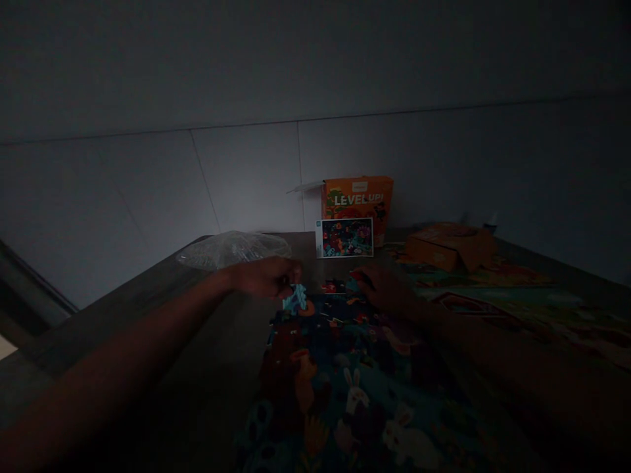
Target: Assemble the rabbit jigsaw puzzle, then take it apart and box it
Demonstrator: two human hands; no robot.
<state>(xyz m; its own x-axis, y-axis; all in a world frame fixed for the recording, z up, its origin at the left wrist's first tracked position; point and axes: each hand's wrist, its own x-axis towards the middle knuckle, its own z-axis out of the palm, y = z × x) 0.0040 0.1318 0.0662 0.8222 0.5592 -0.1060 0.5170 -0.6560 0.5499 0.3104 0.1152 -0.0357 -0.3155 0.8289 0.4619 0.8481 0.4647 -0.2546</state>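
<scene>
A jigsaw puzzle (340, 368), dark blue and teal with white rabbits and other animals, lies assembled on the table before me. My left hand (266, 276) is at its far left corner, fingers pinched on a light blue puzzle piece (296, 299). At the far edge, my right hand (382, 287) has its fingers closed on a teal and red puzzle piece (353, 283). Another small red and dark piece (334, 286) lies between the hands, against the puzzle's top edge. The light is dim, so the fingertips show poorly.
A picture card (348, 238) leans on an orange "LEVEL UP!" box (358, 195) at the back. A clear plastic bag (234, 248) lies left of it. On the right, an orange carton (449, 246) sits by another colourful puzzle (522, 312). A pale wall stands behind.
</scene>
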